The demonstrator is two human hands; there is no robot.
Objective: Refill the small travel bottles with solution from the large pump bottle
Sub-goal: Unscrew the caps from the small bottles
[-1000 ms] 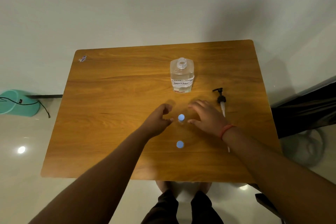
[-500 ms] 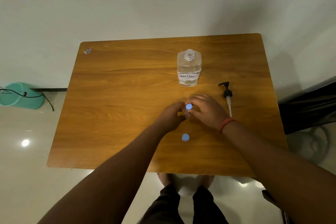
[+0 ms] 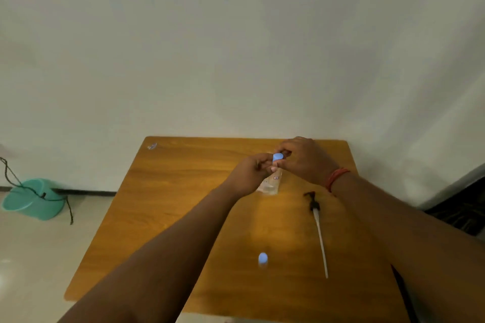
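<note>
Both hands are raised over the wooden table (image 3: 170, 191). My left hand (image 3: 252, 173) is shut around a small clear travel bottle, whose body is hidden in the fingers. My right hand (image 3: 304, 160) pinches that bottle's blue cap (image 3: 277, 157). Behind and below the hands stands the large clear bottle (image 3: 271, 183), mostly hidden, only its lower part showing. A second small travel bottle with a blue cap (image 3: 263, 257) stands on the table nearer to me. The black pump head with its long white tube (image 3: 319, 228) lies on the table at the right.
A small scrap (image 3: 152, 146) lies at the table's far left corner. A teal bucket (image 3: 34, 202) with a black cord sits on the floor at the left. A white wall rises right behind the table. Something dark stands at the right edge (image 3: 456, 207).
Both hands lifted the farther small bottle off the table and up in front of the large bottle. The camera tilted up, so the table sits lower in view.
</note>
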